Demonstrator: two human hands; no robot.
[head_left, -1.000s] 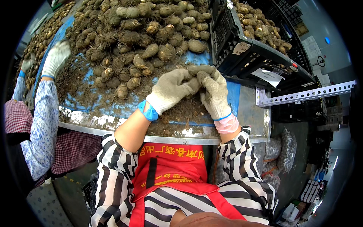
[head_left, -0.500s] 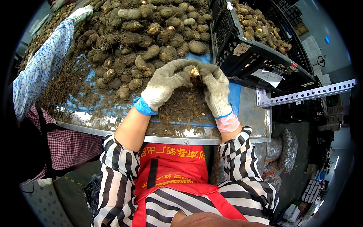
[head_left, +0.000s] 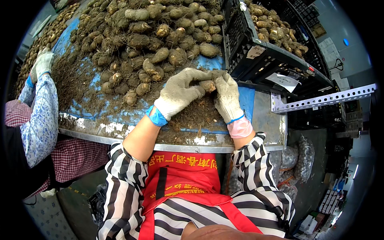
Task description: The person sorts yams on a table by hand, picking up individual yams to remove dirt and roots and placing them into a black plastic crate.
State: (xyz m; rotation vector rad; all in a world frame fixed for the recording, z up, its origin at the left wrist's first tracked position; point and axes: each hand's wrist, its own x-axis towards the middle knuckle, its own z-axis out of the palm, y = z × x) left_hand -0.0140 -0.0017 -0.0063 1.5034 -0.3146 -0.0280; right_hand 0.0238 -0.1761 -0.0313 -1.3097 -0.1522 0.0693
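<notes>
In front of me, my left hand (head_left: pixel 179 91), in a dirty knitted glove with a blue cuff band, grips a brown, knobbly taro-like tuber (head_left: pixel 207 86) with a paler end. My right hand (head_left: pixel 226 94), gloved with a pink band at the wrist, closes on the same tuber from the other side; its fingertips are partly hidden. Under both hands lie loose soil and stringy root scraps (head_left: pixel 192 120) on a blue sheet (head_left: pixel 245 102). Just beyond them rises a large heap of soiled, hairy tubers (head_left: pixel 140 40).
A black crate (head_left: pixel 276 54) of tubers stands at back right beside a perforated metal bar (head_left: pixel 320 100). A metal rim (head_left: pixel 184 148) edges the table. At left, a co-worker's gloved hands (head_left: pixel 42 64) are near another tuber pile (head_left: pixel 56 18). Filled sacks (head_left: pixel 302 160) lie below right.
My hands have shifted and turned the tuber, its pale end showing less than half a second ago. The co-worker's arms moved forward over the pile, then back toward the left.
</notes>
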